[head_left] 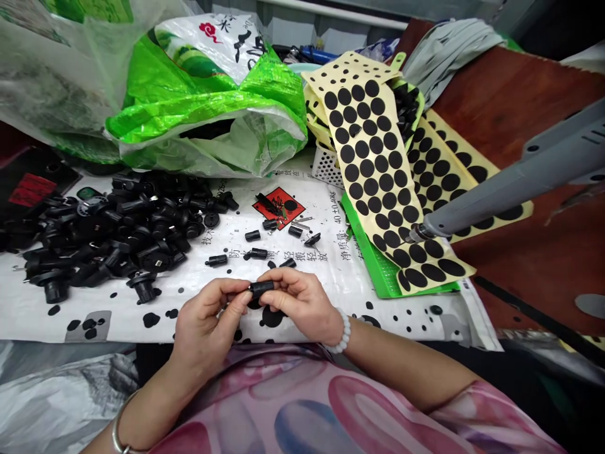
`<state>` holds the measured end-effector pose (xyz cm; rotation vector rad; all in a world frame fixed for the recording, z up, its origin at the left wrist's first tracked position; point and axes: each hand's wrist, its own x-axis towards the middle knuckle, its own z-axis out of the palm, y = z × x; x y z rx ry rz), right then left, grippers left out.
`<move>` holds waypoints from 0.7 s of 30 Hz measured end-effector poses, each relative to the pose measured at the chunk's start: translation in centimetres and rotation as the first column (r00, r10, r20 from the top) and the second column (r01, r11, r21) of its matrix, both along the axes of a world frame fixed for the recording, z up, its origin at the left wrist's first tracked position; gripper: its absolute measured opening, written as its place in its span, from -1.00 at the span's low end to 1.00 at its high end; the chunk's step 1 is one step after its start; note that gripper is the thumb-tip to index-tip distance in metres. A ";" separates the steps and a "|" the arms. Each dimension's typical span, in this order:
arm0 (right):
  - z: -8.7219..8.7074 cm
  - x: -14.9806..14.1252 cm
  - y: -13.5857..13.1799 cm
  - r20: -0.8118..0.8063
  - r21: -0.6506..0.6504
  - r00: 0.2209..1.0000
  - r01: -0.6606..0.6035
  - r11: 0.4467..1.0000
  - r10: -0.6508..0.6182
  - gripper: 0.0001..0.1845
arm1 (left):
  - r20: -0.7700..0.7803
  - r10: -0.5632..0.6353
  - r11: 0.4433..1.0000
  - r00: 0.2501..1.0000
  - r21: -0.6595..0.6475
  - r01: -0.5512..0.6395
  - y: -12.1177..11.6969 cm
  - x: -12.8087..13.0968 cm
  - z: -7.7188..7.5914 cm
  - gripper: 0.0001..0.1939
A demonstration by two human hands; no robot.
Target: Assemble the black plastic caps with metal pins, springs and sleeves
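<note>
My left hand (208, 318) and my right hand (300, 302) meet in front of my body, both with fingers pinched round one small black cylindrical part (261, 289). The part lies sideways between the fingertips, just above the white woven sheet (331, 265). A big heap of black plastic parts (118, 227) lies to the left of my hands. A few loose black cylinders (253, 235) are scattered ahead of them.
Yellow backing sheets with black round stickers (373, 170) drape over a green tray (382, 277) at the right. A grey power tool (510, 183) points in from the right. Green and clear plastic bags (203, 101) fill the back. Black dots litter the sheet.
</note>
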<state>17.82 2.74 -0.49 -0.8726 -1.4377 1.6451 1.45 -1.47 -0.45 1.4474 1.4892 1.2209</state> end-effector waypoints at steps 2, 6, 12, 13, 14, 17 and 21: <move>0.3 0.0 0.1 -0.098 -0.143 0.995 -0.029 0.989 0.015 -0.79 | 0.042 -0.044 0.999 0.998 -0.002 0.044 0.1 -0.1 0.7 -0.80; 0.4 0.2 0.2 -0.145 -0.206 0.989 -0.023 0.978 -0.008 -0.74 | 0.061 -0.090 0.996 0.994 0.021 0.089 0.3 -0.4 1.1 -0.79; 0.1 0.3 -0.1 0.025 0.033 0.999 0.027 0.999 -0.028 -0.78 | -0.305 -0.173 0.975 0.936 0.081 0.206 0.9 -0.8 0.2 -0.81; 0.1 0.4 -0.1 0.075 0.139 0.996 0.029 0.990 -0.040 -0.80 | -0.366 -0.181 0.966 0.913 0.109 0.235 1.1 -0.6 0.2 -0.78; 0.1 0.4 -0.2 0.128 0.264 0.990 0.029 0.964 -0.065 -0.82 | -0.418 -0.176 0.955 0.891 0.147 0.258 1.2 -0.4 0.2 -0.77; 0.1 0.7 -0.2 0.231 0.580 0.957 0.011 0.815 -0.177 -0.84 | -0.541 -0.102 0.918 0.835 0.272 0.289 1.4 0.2 0.4 -0.76; 0.4 1.0 -0.3 0.244 0.469 0.964 -0.022 0.883 -0.105 -0.84 | -0.652 -0.037 0.882 0.757 0.334 0.331 1.5 0.3 0.4 -0.76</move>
